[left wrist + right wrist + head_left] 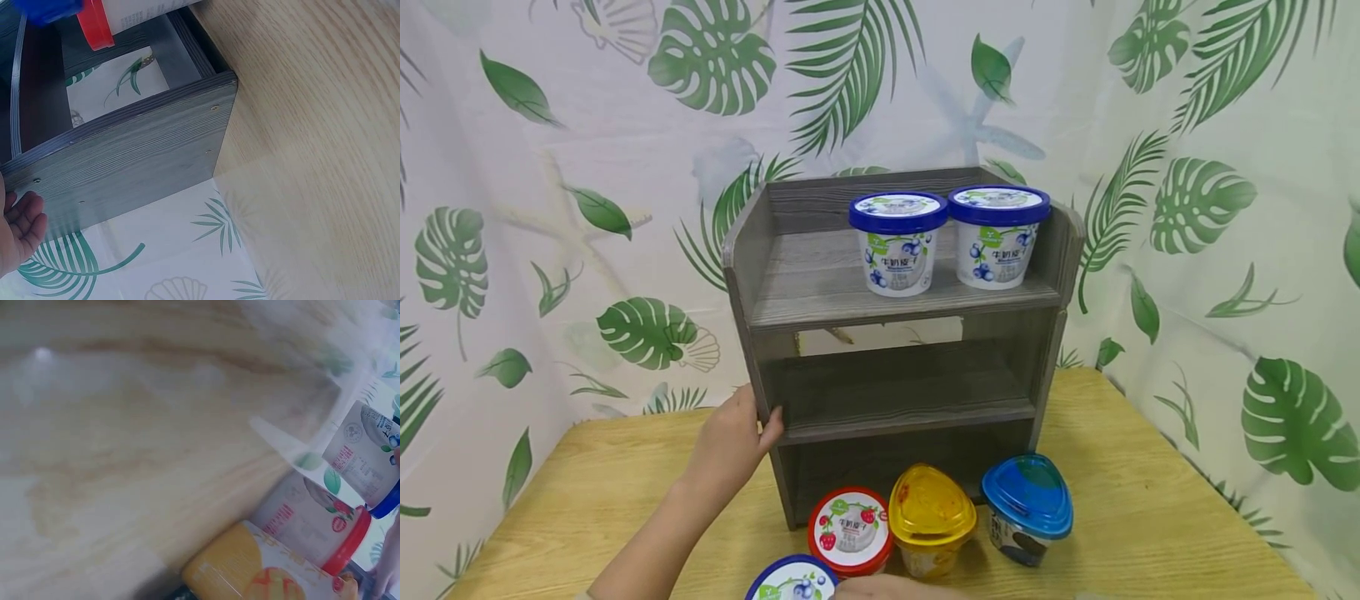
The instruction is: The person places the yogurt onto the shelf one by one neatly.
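Note:
My left hand (737,433) grips the left side panel of a grey wooden shelf unit (820,279), thumb over the front edge; in the left wrist view its curled fingers (26,219) lie along the outer side. My right hand (895,588), mostly cut off by the bottom of the head view, holds a blue-lidded blueberry tub (793,582). In the right wrist view this tub (365,459) is tilted, with a fingertip on its side. Beside it stand a red-lidded strawberry tub (850,533) and a yellow-lidded cup (931,512).
Two blue-lidded blueberry tubs (898,242) stand on the top shelf, toward the right. A cup with a bright blue lid (1028,500) stands before the unit's right side. Leaf-printed cloth (625,125) hangs behind the wooden table (1135,500).

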Demonstrator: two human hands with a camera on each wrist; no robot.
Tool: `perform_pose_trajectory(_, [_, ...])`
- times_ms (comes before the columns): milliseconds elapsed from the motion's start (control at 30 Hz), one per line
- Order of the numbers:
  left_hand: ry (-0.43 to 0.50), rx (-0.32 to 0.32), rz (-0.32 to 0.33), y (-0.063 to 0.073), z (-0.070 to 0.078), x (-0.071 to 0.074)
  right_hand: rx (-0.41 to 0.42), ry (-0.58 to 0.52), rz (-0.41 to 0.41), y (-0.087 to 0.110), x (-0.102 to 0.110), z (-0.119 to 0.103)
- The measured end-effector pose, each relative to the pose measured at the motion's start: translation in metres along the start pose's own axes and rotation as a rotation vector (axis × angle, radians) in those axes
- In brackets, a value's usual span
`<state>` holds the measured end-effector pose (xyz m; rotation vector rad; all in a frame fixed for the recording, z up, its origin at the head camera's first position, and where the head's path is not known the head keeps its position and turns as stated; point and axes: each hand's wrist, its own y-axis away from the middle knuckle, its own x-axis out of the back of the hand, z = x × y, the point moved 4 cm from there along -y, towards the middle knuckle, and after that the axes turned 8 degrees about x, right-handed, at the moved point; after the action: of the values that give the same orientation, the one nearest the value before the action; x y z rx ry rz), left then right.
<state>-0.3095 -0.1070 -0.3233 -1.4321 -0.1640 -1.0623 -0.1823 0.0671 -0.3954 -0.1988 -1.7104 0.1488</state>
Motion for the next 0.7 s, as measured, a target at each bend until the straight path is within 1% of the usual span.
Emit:
perform_pose_trajectory(100, [-0.003,0.003,-0.004,-0.001,0.000,0.001,0.007,0.025,-0.003,0.000,0.004,-0.002])
perform_pose_trajectory(233, [-0.001,0.008,-0.014,-0.001,0.000,0.001,0.024,0.082,0.015,0.002,0.017,-0.007])
perform_pose_trajectory(333, [0.006,0.003,-0.012,0.000,0.001,0.001,0.069,0.215,0.027,0.001,0.026,-0.011])
perform_pose_trajectory(467, [0.014,-0.013,0.010,0.000,0.001,0.001,0.142,0.429,0.046,-0.002,0.037,-0.017])
perform_pose_trajectory(567, [0.015,-0.018,0.022,0.000,0.001,0.001,0.144,0.442,0.078,-0.004,0.045,-0.020])
perform_pose_trajectory(700, [0.016,-0.009,0.014,0.000,0.001,0.001,0.147,0.394,0.135,-0.005,0.058,-0.024])
